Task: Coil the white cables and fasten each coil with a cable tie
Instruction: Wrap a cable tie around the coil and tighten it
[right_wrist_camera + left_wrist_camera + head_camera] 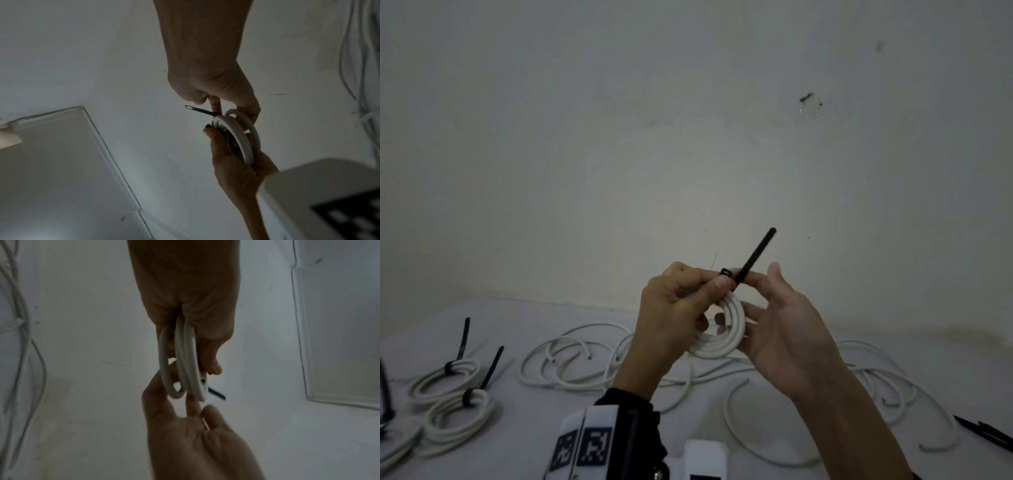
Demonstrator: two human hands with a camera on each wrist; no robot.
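Above the white counter point(585, 318), your left hand point(671, 315) grips a small coil of white round cable point(726, 329), thumb pinning a black plastic cable tie point(751, 258) at its top. Your right hand point(787, 329) is loosely open, fingers touching the coil and the tie's tail. Two tied white coils point(452, 394) lie at left.

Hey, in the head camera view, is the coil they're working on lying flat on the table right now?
No, the left hand grips the white coil raised above the table, its black cable tie pointing up.

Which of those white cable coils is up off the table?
The coil in the left hand's grip, held up in front of the wall. The two tied coils lie flat on the table.
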